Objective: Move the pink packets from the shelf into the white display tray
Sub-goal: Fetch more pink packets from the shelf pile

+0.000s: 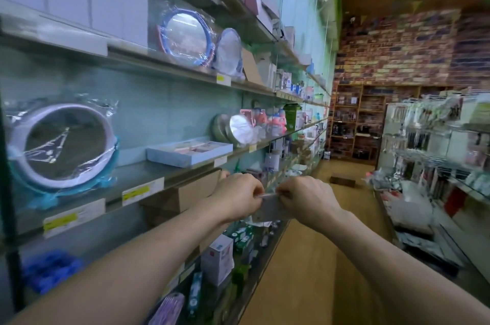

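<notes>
Nearest the camera, both forearms ran up from the lower corners of the frame and met at centre. The left hand (236, 196) and right hand (307, 198) were both pinched on the top edge of a flat grey-white piece (270, 209) held between them, fingers curled over it, thumbs hidden. Too blurred to tell whether this was a packet, a card or part of the tray; it didn't read as pink.

Just behind the left hand sat a brown cardboard box (191, 192) on the shelf below the middle one. Up and left of the hands, at frame centre, the white display tray (185, 153) lay flat on the middle shelf (138, 178) w/ pink packets (195, 147) showing inside. More pink items (265, 119) stood further right along that shelf, past a round mirror (242, 129); probably the stock to move, but not certain.

Risks, as judged:
- The held piece was thin & gripped only at its edge, over open floor. A slip or a tear would likely drop it.
- The tray's front edge sat near the shelf lip. A hard push while loading could shove it off or tip the packets out.
- Reaching for the far pink items meant passing the mirror; a knock from a wrist could topple it.
</notes>
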A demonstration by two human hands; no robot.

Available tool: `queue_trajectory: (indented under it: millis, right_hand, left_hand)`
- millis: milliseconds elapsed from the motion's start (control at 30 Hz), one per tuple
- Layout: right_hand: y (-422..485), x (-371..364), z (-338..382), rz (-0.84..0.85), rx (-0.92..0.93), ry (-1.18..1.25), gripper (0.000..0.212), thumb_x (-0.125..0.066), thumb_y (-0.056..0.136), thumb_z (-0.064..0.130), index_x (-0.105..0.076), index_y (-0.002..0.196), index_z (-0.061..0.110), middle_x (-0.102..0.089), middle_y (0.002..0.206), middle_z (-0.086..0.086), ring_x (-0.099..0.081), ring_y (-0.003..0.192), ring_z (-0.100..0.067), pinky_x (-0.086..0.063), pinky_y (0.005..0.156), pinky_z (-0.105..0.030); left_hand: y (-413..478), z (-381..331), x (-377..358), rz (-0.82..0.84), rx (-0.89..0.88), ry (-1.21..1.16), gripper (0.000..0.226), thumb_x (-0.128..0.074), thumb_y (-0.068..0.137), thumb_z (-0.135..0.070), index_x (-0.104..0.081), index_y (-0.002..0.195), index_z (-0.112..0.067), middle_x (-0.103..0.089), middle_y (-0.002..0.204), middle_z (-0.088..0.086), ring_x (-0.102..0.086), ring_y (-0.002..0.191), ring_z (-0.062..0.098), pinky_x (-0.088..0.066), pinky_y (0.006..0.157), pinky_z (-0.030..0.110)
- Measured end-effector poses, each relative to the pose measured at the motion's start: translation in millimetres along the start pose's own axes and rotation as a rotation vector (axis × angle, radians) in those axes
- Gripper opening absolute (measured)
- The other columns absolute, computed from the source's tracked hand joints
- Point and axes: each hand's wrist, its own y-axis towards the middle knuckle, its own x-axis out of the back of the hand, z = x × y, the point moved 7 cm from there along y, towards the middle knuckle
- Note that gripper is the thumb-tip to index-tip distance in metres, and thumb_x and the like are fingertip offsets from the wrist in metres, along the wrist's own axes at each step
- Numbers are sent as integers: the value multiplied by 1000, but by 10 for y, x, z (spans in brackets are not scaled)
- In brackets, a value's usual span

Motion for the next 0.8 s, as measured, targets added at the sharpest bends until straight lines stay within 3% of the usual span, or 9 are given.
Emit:
queue_trajectory:
  millis: [100, 400, 800]
  right_hand:
    - [196, -159, -307, -3, 24, 13, 23, -45, 93, 26, -67, 95, 21, -67, 90, -1, -62, 81, -24, -53, 68, -33]
    - [1040, -390, -1118, -53, 128, 51, 22, -44, 96, 25, -65, 97, 25, -67, 93, 0, -58, 79, -21, -46, 64, -29]
    - [2000, -623, -936, -224, 315, 221, 23, -45, 94, 26, -67, 102, 26, -69, 96, 4, -61, 86, -19, -43, 63, -28]
  left_hand:
    - [318, -106, -173, -54, -34, 189, 20, -50, 95, -33, -69, 93, -25, -66, 98, -5, -55, 102, 17, -24, 106, 44]
    - [1322, -286, -427, -135, 20, 426, 26, -44, 98, -31, -68, 101, -22, -63, 101, 0, -53, 106, 22, -18, 112, 48]
    - [1832, 368, -190, -224, 132, 500, 24, -46, 96, -33, -68, 101, -24, -64, 100, -4, -52, 103, 17, -24, 106, 38]
